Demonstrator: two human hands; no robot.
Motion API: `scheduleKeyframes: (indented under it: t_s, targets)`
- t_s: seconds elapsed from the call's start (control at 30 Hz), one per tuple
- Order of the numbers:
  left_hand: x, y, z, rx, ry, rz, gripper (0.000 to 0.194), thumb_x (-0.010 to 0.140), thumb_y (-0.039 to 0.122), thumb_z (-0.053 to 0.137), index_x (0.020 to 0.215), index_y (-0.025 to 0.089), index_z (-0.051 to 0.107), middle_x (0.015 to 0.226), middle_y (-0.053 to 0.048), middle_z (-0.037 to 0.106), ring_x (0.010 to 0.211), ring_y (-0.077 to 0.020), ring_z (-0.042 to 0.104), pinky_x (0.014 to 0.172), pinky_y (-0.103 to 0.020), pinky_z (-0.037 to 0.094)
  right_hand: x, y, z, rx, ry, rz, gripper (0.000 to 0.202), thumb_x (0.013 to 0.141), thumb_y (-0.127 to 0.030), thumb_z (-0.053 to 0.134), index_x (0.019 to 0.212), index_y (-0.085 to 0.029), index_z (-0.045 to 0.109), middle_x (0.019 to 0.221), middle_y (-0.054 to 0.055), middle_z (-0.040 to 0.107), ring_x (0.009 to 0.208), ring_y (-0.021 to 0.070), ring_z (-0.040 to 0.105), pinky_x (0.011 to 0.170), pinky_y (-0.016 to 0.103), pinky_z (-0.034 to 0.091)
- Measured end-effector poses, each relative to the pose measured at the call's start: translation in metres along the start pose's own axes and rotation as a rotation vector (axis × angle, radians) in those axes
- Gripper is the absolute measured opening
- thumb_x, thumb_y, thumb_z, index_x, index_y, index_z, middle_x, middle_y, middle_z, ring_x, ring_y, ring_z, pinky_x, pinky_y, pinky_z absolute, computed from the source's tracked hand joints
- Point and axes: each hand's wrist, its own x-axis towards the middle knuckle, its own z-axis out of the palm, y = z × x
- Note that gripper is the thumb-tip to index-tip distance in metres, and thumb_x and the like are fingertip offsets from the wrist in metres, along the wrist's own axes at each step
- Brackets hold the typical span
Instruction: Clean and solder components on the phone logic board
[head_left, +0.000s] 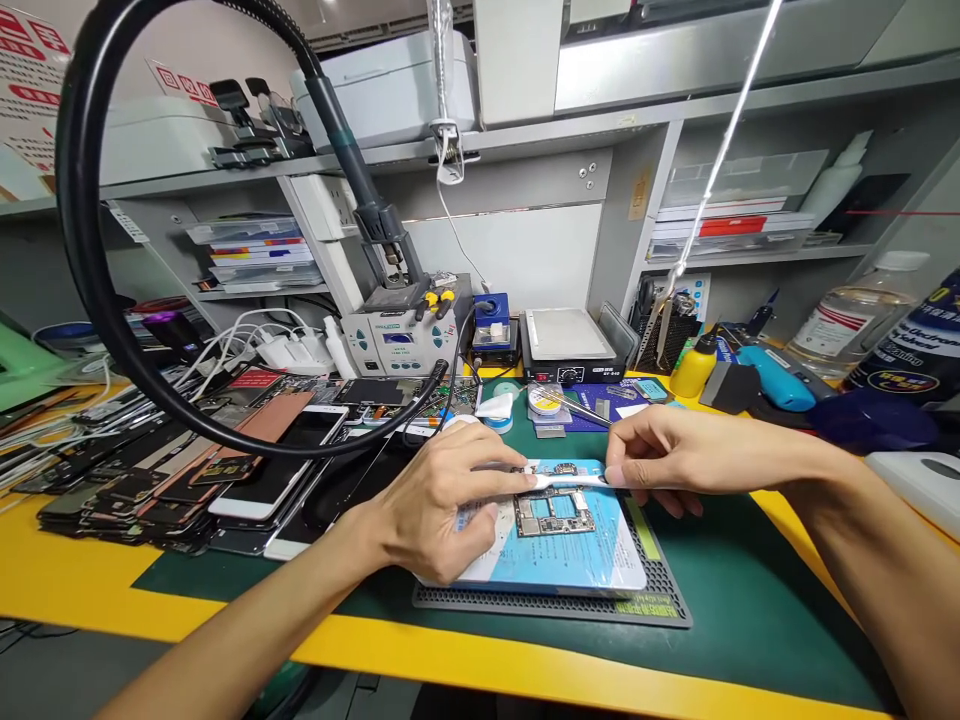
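White strip [566, 482], right grip [660, 455] pinching end, left [448, 490] parted, green mat [739, 575] past box [536, 570] edge

A left hand [454, 500], thumb apart from its fingers, touched the left end of a white strip [566, 482]; a right hand [660, 460] pinched the right end. Just on the near side, a circuit board [555, 528] lay on a blue-and-white box [615, 565]. Stacked phone parts [135, 495] sat left, a looped black hose [79, 210] above them, a clear bottle [847, 325] far right.
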Motion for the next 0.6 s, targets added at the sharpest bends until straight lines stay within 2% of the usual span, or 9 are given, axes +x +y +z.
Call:
scheduleKeyframes:
  t_s: [0.17, 0.27, 0.4, 0.6]
  targets:
    - [0.0002, -0.0021, 0.0021, -0.028, 0.008, 0.006, 0.040, 0.083, 0.013, 0.052, 0.113, 0.008, 0.077, 0.113, -0.017, 0.077, 0.098, -0.0297, 0.069, 0.089, -0.052, 0.053, -0.0017, -0.0019, 0.0005, -0.001, 0.004, -0.002, 0.053, 0.087, -0.071, 0.069, 0.086, -0.019, 0.063, 0.068, 0.002, 0.068, 0.053, 0.0143, 0.064, 0.046, 0.022, 0.051]
    - [-0.0001, -0.0034, 0.0031, -0.034, 0.019, 0.008, 0.040, 0.083, 0.013, 0.052, 0.113, 0.008, 0.078, 0.113, -0.018, 0.077, 0.099, -0.0300, 0.069, 0.089, -0.052, 0.054, -0.0026, -0.0035, 0.0012, 0.001, 0.004, -0.001, 0.049, 0.086, -0.067, 0.073, 0.086, -0.019, 0.063, 0.067, 0.001, 0.068, 0.055, 0.0152, 0.065, 0.047, 0.022, 0.052]
    - [-0.0004, -0.0045, 0.0036, -0.039, 0.028, 0.010, 0.041, 0.083, 0.013, 0.052, 0.113, 0.008, 0.078, 0.113, -0.018, 0.076, 0.099, -0.0300, 0.069, 0.089, -0.052, 0.054, -0.0023, -0.0034, 0.0014, 0.016, -0.006, -0.030, 0.042, 0.087, -0.058, 0.076, 0.090, -0.018, 0.065, 0.075, 0.001, 0.068, 0.062, 0.0165, 0.068, 0.049, 0.021, 0.053]
    - [-0.0011, -0.0067, 0.0036, -0.042, 0.017, 0.005, 0.041, 0.082, 0.014, 0.053, 0.114, 0.008, 0.079, 0.114, -0.018, 0.076, 0.098, -0.0304, 0.068, 0.088, -0.053, 0.054, -0.0006, -0.0023, 0.0009, 0.022, -0.008, -0.039, 0.038, 0.088, -0.054, 0.076, 0.090, -0.018, 0.065, 0.078, 0.001, 0.068, 0.063, 0.0170, 0.069, 0.049, 0.022, 0.053]
